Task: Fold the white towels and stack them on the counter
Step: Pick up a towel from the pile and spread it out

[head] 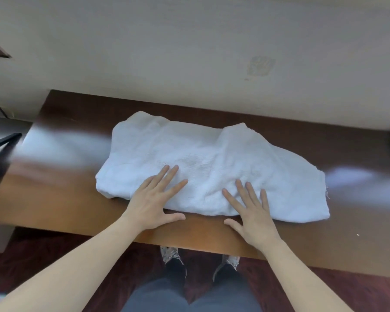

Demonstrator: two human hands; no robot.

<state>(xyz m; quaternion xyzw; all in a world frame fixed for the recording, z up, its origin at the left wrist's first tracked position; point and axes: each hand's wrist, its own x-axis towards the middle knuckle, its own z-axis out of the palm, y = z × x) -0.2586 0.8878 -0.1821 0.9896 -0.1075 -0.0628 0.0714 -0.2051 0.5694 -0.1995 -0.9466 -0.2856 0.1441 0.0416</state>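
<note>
Towel [189,158], white, lies roughly folded and rumpled across the brown counter [77,203] by the wall, left hand [153,199] and right hand [252,212] flat on its near edge with fingers spread; judged mid-fold, further folds pending, no stack visible.

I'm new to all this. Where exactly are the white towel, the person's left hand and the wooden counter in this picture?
white towel [203,158], head view, the middle of the cloth.
left hand [152,204], head view, the back of the hand.
wooden counter [61,210], head view, a bare part near the front edge.
</note>
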